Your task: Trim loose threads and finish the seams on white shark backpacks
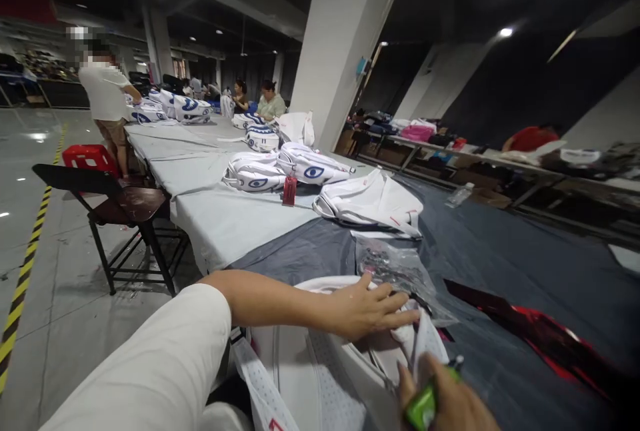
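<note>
A white backpack (295,364) with dotted mesh straps lies on the table right in front of me. Across its upper part my left hand (367,308) rests with fingers stretched out, pressing on the white fabric. My right hand (450,398), low at the right and partly blurred, is closed around a small green tool (423,408) whose exact kind I cannot make out. That hand is beside the pack's strap and edge. Just beyond the pack lies a clear plastic bag (390,261) with small dark pieces inside.
Other white backpacks (370,201) stand along the table (210,224), some with blue eye designs. A red tag (289,191) hangs near them. Dark red film (545,338) and a plastic bottle (460,194) lie right. A chair (133,204) stands left; several people work farther off.
</note>
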`<action>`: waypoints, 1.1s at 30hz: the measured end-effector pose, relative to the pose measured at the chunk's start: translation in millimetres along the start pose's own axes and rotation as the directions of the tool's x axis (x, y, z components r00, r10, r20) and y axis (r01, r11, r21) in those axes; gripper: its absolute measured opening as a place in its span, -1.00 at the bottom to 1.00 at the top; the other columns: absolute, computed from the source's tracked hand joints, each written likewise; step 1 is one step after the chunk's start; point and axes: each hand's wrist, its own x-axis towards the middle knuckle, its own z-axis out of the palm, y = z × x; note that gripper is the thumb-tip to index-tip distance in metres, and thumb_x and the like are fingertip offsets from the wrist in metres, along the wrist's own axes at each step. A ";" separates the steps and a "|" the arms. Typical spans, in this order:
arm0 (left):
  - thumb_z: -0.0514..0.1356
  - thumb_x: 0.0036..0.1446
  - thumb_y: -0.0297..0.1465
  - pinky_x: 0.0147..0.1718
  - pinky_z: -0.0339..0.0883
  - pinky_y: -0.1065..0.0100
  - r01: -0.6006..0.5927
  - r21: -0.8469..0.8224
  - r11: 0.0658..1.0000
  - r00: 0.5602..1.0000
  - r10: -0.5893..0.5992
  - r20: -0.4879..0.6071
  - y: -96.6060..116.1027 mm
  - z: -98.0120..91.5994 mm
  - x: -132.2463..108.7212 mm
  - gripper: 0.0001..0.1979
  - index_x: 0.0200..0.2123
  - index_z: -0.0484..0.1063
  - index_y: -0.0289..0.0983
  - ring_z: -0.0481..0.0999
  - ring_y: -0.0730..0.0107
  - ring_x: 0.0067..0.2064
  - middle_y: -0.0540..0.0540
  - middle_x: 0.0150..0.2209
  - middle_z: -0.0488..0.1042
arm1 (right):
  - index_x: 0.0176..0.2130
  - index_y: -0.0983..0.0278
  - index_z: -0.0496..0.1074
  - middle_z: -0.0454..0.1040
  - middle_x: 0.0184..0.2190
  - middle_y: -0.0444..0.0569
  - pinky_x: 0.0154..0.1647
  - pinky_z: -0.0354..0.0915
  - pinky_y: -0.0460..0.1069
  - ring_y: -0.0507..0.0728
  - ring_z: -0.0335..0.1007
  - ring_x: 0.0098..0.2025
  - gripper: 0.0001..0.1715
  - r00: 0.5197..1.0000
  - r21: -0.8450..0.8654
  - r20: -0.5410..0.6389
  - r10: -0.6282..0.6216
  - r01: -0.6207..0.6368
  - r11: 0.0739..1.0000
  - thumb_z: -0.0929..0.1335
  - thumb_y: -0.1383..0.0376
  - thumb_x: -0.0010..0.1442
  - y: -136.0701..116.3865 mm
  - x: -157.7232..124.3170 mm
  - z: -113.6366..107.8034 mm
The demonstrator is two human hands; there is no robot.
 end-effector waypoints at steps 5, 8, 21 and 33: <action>0.30 0.09 -0.27 0.10 0.25 -0.15 0.267 -0.192 0.944 0.954 -0.231 0.189 8.0 1.7 0.9 -0.08 0.41 -0.07 -0.33 0.05 -0.31 0.36 -0.41 0.43 -0.09 | 0.24 0.42 0.21 0.45 0.04 0.37 -0.01 0.32 0.25 0.45 0.33 0.12 -0.11 0.914 -0.290 0.360 0.187 -0.081 0.954 0.42 -0.05 0.14 -5.3 30.0 -5.4; 0.32 0.07 -0.31 0.05 0.30 -0.07 0.300 -0.186 0.936 0.936 -0.251 0.246 7.5 6.4 5.2 -0.06 0.42 -0.09 -0.28 0.11 -0.24 0.33 -0.36 0.45 -0.15 | 0.33 0.41 0.03 0.22 0.26 0.45 0.24 0.06 0.39 0.49 0.03 0.35 0.03 0.862 -0.368 0.454 0.226 -0.050 0.929 0.47 0.04 0.13 -14.8 35.2 4.1; 0.29 0.12 -0.21 0.06 0.26 0.01 0.284 -0.117 0.951 0.911 -0.230 0.342 5.1 16.0 17.3 -0.05 0.43 -0.15 -0.26 0.15 -0.16 0.29 -0.35 0.46 -0.17 | 0.36 0.38 -0.01 0.06 0.34 0.49 0.21 0.18 0.27 0.46 0.11 0.32 0.07 0.801 -0.327 0.535 0.269 -0.097 0.940 0.53 0.24 0.06 -20.2 37.0 16.9; 0.27 0.16 -0.16 0.25 0.03 -0.11 0.192 -0.171 0.966 0.937 -0.129 0.324 4.5 20.3 22.1 0.00 0.45 -0.27 -0.30 -0.08 -0.17 0.42 -0.32 0.47 -0.23 | 0.41 0.44 -0.16 0.21 0.28 0.45 0.29 0.02 0.39 0.42 0.13 0.32 0.04 0.844 -0.299 0.498 0.200 -0.049 0.953 0.40 0.11 0.22 -7.8 32.9 4.8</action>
